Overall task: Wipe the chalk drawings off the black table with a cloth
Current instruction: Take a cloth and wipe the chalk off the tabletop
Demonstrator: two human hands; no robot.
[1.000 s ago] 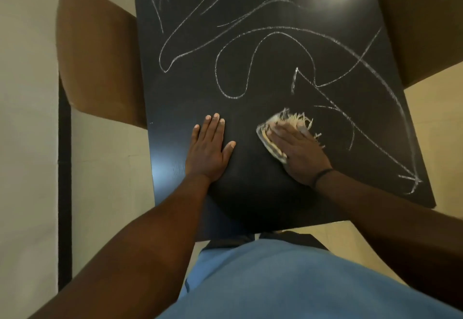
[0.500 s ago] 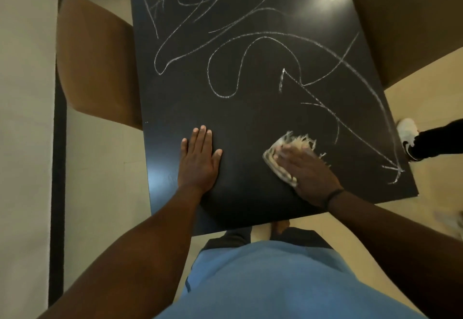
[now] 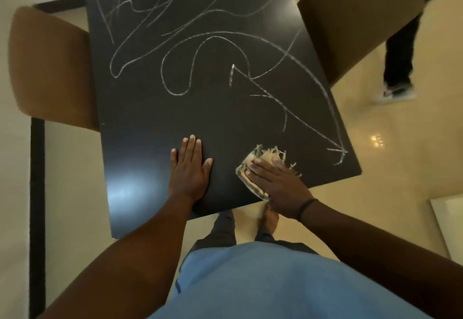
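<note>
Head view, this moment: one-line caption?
Right hand presses frayed cloth on black table; left hand lies flat beside it.

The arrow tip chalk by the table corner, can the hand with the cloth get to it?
Probably yes. The right hand presses the cloth flat on the black table, and only bare tabletop lies between it and the arrow tip.

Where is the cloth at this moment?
In the head view, the cloth lies on the black table near its front edge, under the right hand, to the right of the flat left hand.
</note>
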